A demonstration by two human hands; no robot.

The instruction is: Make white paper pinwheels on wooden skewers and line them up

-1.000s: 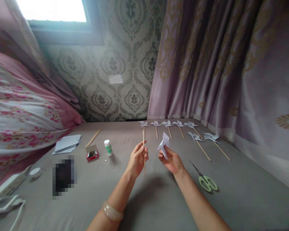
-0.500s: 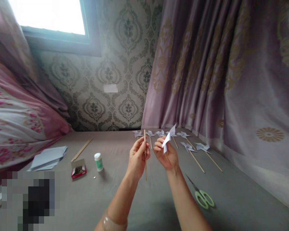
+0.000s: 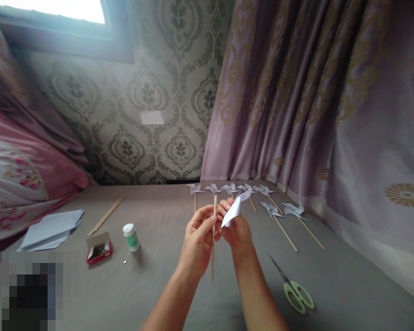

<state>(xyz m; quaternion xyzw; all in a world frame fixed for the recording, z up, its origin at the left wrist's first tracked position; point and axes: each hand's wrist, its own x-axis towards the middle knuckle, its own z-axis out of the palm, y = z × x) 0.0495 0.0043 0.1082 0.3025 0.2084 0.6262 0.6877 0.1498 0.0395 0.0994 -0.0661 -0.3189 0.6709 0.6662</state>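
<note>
My left hand point(image 3: 200, 234) is closed around a thin wooden stick point(image 3: 213, 262), held nearly upright with its top end above the fingers. Beside it, my right hand point(image 3: 237, 230) pinches a folded white paper pinwheel point(image 3: 232, 212), which is tilted and seen partly edge-on. The fingertips of both hands are close together near the stick's upper part. Whether the pinwheel touches the stick is hard to make out. Beyond my hands lie several finished paper pinwheels point(image 3: 271, 210) on sticks.
Green-handled scissors point(image 3: 298, 296) lie at the right of the grey table point(image 3: 152, 299). To the left are a white-capped bottle point(image 3: 131, 237), a small open red box point(image 3: 99, 253), loose wooden sticks point(image 3: 106, 216) and stacked paper sheets point(image 3: 51, 231). A curtain point(image 3: 262, 92) hangs behind.
My hands have come closer together, bringing the pinwheel down and left towards the stick. The pinwheel has turned in my right hand. The camera view has shifted slightly.
</note>
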